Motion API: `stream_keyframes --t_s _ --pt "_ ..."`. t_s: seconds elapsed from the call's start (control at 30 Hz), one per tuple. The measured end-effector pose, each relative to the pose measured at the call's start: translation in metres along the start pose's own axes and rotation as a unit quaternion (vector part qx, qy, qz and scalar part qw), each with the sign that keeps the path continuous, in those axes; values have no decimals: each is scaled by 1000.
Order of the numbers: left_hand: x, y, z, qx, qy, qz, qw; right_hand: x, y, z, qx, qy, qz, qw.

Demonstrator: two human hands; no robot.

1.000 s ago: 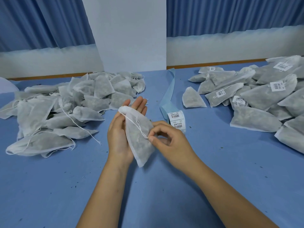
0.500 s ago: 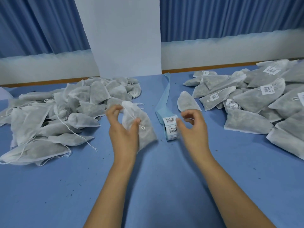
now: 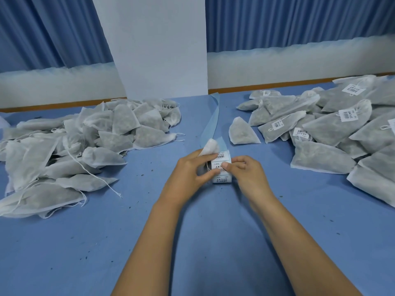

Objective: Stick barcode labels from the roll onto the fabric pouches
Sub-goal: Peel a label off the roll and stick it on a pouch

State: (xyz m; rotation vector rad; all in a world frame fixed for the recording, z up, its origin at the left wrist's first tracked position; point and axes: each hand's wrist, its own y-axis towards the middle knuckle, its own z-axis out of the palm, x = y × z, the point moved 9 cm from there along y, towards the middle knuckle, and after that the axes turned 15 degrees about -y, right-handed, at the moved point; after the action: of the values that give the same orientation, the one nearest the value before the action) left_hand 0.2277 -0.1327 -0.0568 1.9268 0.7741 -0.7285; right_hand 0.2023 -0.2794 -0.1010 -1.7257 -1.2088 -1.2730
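Two hands meet at the middle of the table. We see the left hand point(image 3: 188, 174) with its fingers curled round a pouch point(image 3: 210, 146) of thin white non-woven fabric. Only the pouch's soft, gathered top pokes out above the knuckles, and a bit of string shows beside the thumb. The right hand point(image 3: 249, 174) is curled over the label roll point(image 3: 222, 179), with the thumb tip pressed on a white paper barcode label point(image 3: 219, 166) at the top of the roll. The roll stands on the table between the two hands, touching both, and the held pouch is just behind it and to its left. From the roll a smooth, pale blue backing strip point(image 3: 213, 118) runs away towards the white pillar point(image 3: 160, 50).

Further out on our left we find a heap of unlabelled pouches point(image 3: 89, 146). They are flat and roughly triangular, with grey-green filling dim through the cloth and loose white strings trailing. On our right lies a heap of labelled pouches point(image 3: 333, 133) of the same make, several showing a barcode sticker. One lone pouch point(image 3: 242, 134) lies between that heap and the strip. Everything rests on a matte blue tablecloth point(image 3: 192, 253) dotted with dark crumbs, and pleated blue curtains point(image 3: 299, 22) hang behind.
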Motion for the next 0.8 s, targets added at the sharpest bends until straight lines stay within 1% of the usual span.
stream_keyframes --t_s 0.13,0.3,0.37,0.4,0.47,0.5,0.57,0.6,0.63,0.7,0.73,0.8 --pt "4 0 -7 -55 -45 -23 997 3 -1 -2 -16 -35 -21 999" --pt "-2 -2 -15 -99 -44 -21 994 8 -2 -2 -15 -70 -37 997" --pt "5 -3 -17 -117 -82 -63 988 7 -2 0 -6 -62 -34 997" --pt "10 -5 -19 -138 -110 -93 980 7 -2 1 0 -62 -34 997" --pt "19 -10 -26 -205 -172 -146 952 7 -2 1 5 -76 -40 996" --pt "24 -14 -33 -249 -207 -166 931 7 -2 0 2 -82 -42 996" --pt "32 -25 -49 -340 -288 -187 876 6 -2 -4 -17 -89 -38 995" --pt "35 -29 -57 -367 -321 -189 852 5 -1 -7 -31 -90 -31 995" --pt "36 -32 -64 -379 -346 -186 838 5 1 -9 -45 -93 -24 994" --pt "36 -33 -67 -362 -379 -187 831 5 6 -12 -67 -103 -17 992" --pt "34 -32 -65 -342 -388 -192 834 5 9 -12 -75 -105 -16 992" --pt "25 -28 -58 -304 -373 -191 856 4 12 -11 -84 -116 -18 990"
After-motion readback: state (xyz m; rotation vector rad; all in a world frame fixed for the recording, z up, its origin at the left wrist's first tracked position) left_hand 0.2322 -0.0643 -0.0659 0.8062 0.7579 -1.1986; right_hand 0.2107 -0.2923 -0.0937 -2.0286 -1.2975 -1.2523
